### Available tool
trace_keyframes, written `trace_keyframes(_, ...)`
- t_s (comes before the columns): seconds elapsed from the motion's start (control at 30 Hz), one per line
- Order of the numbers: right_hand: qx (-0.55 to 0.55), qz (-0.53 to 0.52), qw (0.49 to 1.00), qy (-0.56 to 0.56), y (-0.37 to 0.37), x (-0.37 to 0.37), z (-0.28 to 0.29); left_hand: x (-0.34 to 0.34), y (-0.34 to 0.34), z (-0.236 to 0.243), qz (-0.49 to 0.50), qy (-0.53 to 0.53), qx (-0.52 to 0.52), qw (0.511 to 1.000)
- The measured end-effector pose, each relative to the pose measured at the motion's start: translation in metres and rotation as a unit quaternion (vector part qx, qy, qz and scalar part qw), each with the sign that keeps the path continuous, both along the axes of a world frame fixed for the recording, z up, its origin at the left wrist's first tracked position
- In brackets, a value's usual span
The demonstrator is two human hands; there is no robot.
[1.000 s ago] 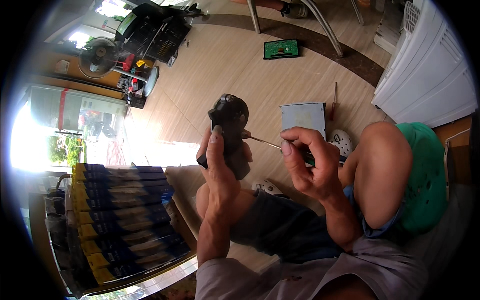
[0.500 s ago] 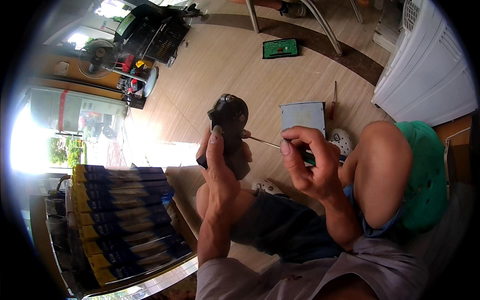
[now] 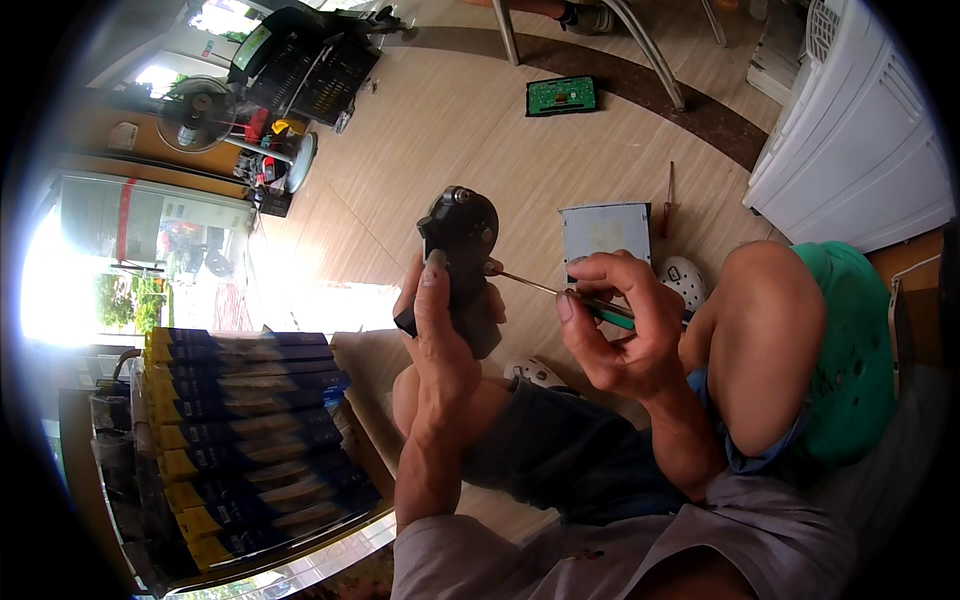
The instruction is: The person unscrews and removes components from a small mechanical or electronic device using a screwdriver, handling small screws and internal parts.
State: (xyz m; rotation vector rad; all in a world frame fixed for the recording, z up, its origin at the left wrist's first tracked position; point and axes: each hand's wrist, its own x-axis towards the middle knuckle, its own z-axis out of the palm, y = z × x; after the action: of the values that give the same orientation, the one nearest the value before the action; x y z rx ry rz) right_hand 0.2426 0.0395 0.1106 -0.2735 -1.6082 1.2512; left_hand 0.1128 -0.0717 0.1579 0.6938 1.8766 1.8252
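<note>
My left hand [image 3: 436, 325] is closed around a black housing with a rounded upper end [image 3: 462, 232], held upright above the floor; its exact kind I cannot make out. My right hand [image 3: 630, 325] grips a screwdriver [image 3: 615, 316] with a green handle, pinched between thumb and fingers. Its thin metal shaft points left and meets the housing's right side, close to a left fingertip. Whether the tip sits in a screw is too small to tell.
On the floor lie a grey flat panel [image 3: 606, 232], a red-handled screwdriver [image 3: 669, 205] and a green circuit board [image 3: 561, 96]. Stacked blue-and-yellow boxes [image 3: 250, 440] stand at left, a fan [image 3: 196, 115] at far left, a white appliance [image 3: 850, 150] at right. Metal chair legs [image 3: 650, 60] stand ahead.
My right fingers have shifted on the screwdriver, and more of its green handle shows. The left hand and the black housing have barely moved.
</note>
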Motion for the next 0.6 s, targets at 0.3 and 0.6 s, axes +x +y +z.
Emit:
trace_keyframes(0.3, -0.031, 0.052, 0.997, -0.055, 0.004, 0.006, 0.0, 0.005, 0.005, 0.002, 0.04, 0.019, -0.037, 0.998)
trace_keyframes(0.6, 0.007, -0.013, 1.0, 0.001, 0.001, -0.003, -0.002, 0.004, 0.005, 0.001, 0.032, 0.02, -0.039, 0.999)
